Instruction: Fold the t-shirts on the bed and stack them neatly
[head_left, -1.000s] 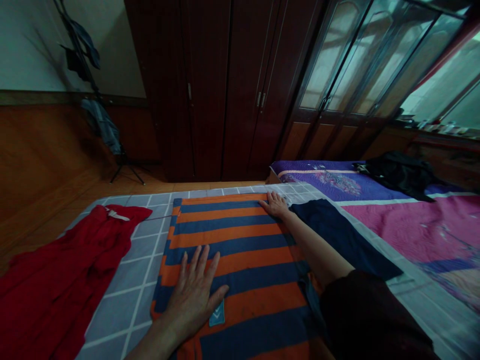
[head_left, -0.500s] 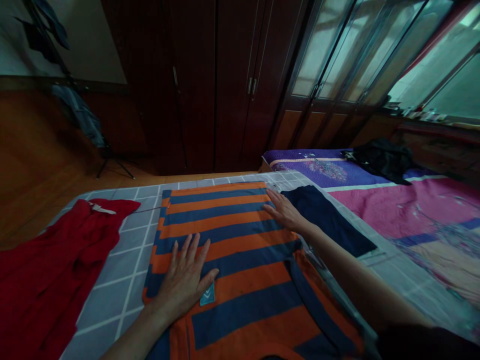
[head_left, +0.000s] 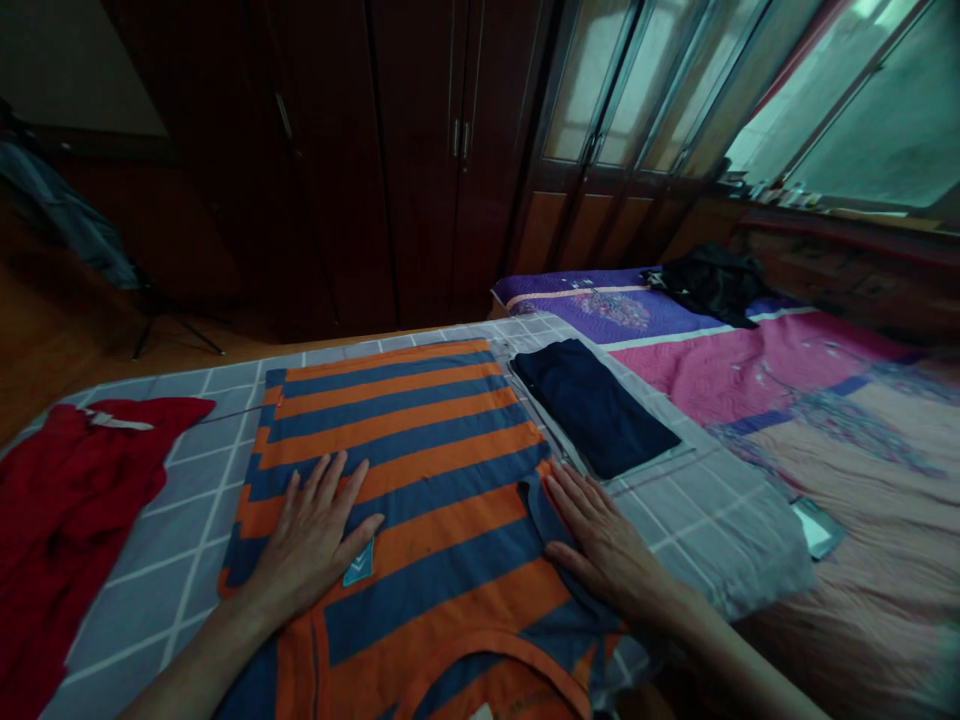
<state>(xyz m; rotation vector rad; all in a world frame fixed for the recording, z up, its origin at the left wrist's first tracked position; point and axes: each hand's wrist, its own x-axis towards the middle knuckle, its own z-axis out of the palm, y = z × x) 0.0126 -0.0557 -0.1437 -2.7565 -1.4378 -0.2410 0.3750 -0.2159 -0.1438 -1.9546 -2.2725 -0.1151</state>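
Note:
An orange and blue striped T-shirt [head_left: 442,480] lies spread in front of me, its neckline towards me and its hem at the far side. My left hand [head_left: 311,535] rests flat on the left part of the shirt, fingers spread, beside a small teal patch [head_left: 358,565]. On the right edge, near the folded-in sleeve [head_left: 551,520], my right hand [head_left: 600,540] lies with its fingers stretched out on the fabric. Neither hand grips anything.
The shirt is on a grey checked cloth [head_left: 202,500]. Red clothing [head_left: 82,500] lies to the left, folded dark navy clothing [head_left: 596,405] to the right. Beyond are a bed with a purple and pink cover [head_left: 690,370], a black garment [head_left: 709,285] and dark wardrobes [head_left: 420,180].
My right hand has moved from the shirt's far right corner back towards me, to the sleeve. My left hand stays on the shirt. The view has turned to the right.

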